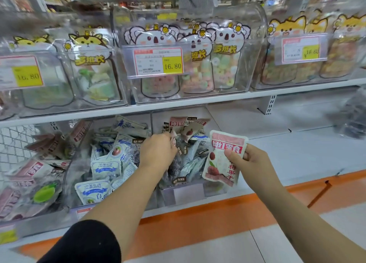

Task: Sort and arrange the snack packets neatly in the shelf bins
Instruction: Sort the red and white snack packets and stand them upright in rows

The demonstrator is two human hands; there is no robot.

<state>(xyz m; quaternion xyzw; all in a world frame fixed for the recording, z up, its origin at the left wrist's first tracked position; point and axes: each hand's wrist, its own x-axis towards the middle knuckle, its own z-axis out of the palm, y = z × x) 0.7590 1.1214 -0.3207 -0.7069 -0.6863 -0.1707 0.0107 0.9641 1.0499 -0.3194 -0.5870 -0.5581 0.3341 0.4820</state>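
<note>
My right hand (pixel 248 159) holds a pink-and-white snack packet (pixel 223 157) with red fruit printed on it, upright, just right of the lower shelf's right-hand clear bin (pixel 184 193). My left hand (pixel 158 150) reaches into that bin, fingers closed around a small packet (pixel 174 141) in a jumble of pink, brown and pale blue packets. The middle bin (pixel 79 163) holds mostly blue-and-white packets (pixel 106 168). At the far left, a bin (pixel 29 183) holds pink and green-labelled packets.
The upper shelf (pixel 178 104) carries clear bins of animal-shaped candy bags with red and yellow price tags (pixel 158 60). Right of the lower bins the white shelf surface (pixel 287 143) is bare. A dark blurred bag (pixel 354 118) lies far right. An orange base strip (pixel 217 209) runs below.
</note>
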